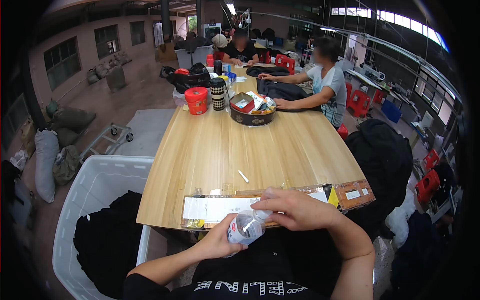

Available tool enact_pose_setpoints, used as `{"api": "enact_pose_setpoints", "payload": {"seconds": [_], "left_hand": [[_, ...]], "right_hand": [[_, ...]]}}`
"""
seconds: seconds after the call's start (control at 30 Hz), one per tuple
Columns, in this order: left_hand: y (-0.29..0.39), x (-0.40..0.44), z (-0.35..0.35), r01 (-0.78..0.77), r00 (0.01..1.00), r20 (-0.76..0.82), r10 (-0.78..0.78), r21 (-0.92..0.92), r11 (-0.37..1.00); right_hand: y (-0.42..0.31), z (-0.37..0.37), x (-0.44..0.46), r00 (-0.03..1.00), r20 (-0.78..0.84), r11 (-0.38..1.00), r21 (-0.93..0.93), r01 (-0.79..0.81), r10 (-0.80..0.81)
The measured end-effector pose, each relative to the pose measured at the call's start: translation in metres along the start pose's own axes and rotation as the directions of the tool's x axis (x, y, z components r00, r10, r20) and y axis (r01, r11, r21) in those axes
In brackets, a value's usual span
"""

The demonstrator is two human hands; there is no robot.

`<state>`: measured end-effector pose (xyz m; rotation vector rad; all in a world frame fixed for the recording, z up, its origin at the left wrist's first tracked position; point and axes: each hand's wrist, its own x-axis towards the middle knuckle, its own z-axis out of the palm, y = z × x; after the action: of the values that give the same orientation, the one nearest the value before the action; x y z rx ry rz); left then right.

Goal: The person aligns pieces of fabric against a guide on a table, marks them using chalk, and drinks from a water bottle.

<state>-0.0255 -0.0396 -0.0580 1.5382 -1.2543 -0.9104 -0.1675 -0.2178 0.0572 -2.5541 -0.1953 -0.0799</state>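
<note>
A clear plastic bottle (pixel 246 227) with a label is tilted near the table's front edge, its neck toward the upper right. My left hand (pixel 222 237) is wrapped round the bottle's body. At the neck, the fingers of my right hand (pixel 292 209) are closed round the white cap (pixel 262 215), partly hiding it. Just beyond my hands, a taped strip with white paper (pixel 212 207) runs along the front edge of the wooden table (pixel 240 155). A small white stick (pixel 243 176) lies on the wood past the strip.
A red tub (pixel 196 101), a patterned cup (pixel 218 95) and a round tin (pixel 252 118) of small items stand farther back. Two people sit beyond, one handling dark cloth (pixel 282 91). A white bin (pixel 75 200) with black cloth stands left; a dark heap (pixel 382 160) lies right.
</note>
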Motion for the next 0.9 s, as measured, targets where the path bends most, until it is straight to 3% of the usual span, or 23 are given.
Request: {"api": "enact_pose_setpoints", "payload": {"seconds": [0.07,0.13,0.17,0.23,0.33,0.37,0.43,0.57,0.67,0.73,0.77,0.83,0.9], "left_hand": [[0.004,0.002,0.0,-0.002,1.0,-0.017,0.002,-0.016,1.0],[0.01,0.003,-0.001,0.024,1.0,-0.012,-0.023,0.016,1.0],[0.01,0.004,-0.001,0.024,1.0,-0.012,-0.024,0.016,1.0],[0.01,0.005,0.0,-0.029,0.999,-0.04,0.029,-0.002,1.0],[0.016,0.006,0.0,-0.017,1.0,-0.019,0.016,-0.04,0.999],[0.018,0.008,-0.002,-0.017,1.0,-0.022,0.016,-0.039,0.999],[0.022,0.01,-0.008,0.009,0.998,0.065,-0.007,-0.026,1.0],[0.021,0.01,-0.015,0.037,0.983,0.183,-0.02,-0.088,0.995],[0.025,0.009,-0.011,0.042,0.99,0.137,-0.034,-0.054,0.998],[0.024,0.008,-0.007,0.015,0.999,-0.044,-0.014,0.034,0.999],[0.021,0.008,-0.007,0.015,0.999,-0.043,-0.014,0.034,0.999],[0.015,0.01,-0.007,-0.065,0.986,-0.139,0.095,0.207,0.976],[0.021,0.012,-0.011,-0.078,0.985,-0.131,0.109,0.225,0.971]], "right_hand": [[-0.003,0.001,0.0,0.999,-0.016,0.999,-0.004,-0.046,0.046],[-0.007,0.007,0.0,0.976,-0.184,0.993,0.052,-0.107,0.115],[-0.009,0.007,0.002,0.976,-0.183,0.993,0.053,-0.106,0.114],[-0.013,0.008,0.003,0.934,-0.16,0.945,0.127,-0.302,0.32],[-0.019,0.001,0.002,0.933,-0.132,0.943,0.067,-0.327,0.333],[-0.017,0.0,0.001,0.934,-0.131,0.943,0.067,-0.325,0.331],[-0.01,-0.002,-0.003,0.985,-0.108,0.97,0.216,-0.11,0.135],[-0.001,0.002,-0.005,0.982,-0.183,0.971,0.24,0.01,0.035],[-0.008,0.003,-0.003,0.974,-0.168,0.987,0.091,-0.135,0.149],[-0.005,0.013,-0.002,0.942,-0.266,0.975,-0.028,-0.22,0.205],[-0.006,0.015,-0.003,0.942,-0.266,0.975,-0.028,-0.22,0.205],[-0.007,0.016,-0.003,0.924,-0.314,0.972,-0.022,-0.236,0.217],[-0.006,0.012,-0.001,0.925,-0.308,0.975,0.049,-0.218,0.222]]}}
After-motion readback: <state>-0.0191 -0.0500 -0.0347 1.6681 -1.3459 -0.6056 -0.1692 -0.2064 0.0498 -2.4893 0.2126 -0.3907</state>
